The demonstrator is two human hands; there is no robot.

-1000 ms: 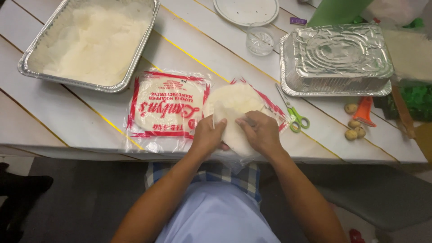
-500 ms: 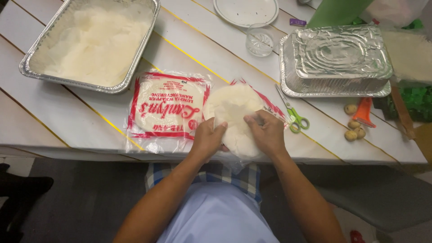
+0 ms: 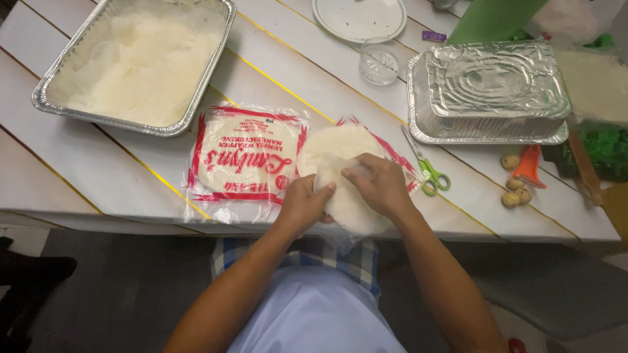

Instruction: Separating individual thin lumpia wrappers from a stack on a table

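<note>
A stack of thin round white wrappers lies on an opened red-and-clear packet at the table's near edge. My left hand pinches the near edge of the top wrapper. My right hand rests on the stack with its fingers pulling at the same sheet, which is lifting and creasing. A sealed red-and-white packet of wrappers lies flat just left of my left hand.
A foil tray with separated white wrappers sits at the far left. An upturned foil tray is at the right, green-handled scissors beside the stack. A clear glass, a white plate and several small potatoes lie further back.
My right hand has slid left onto the middle of the stack, and the top wrapper's near edge has lifted between both hands.
</note>
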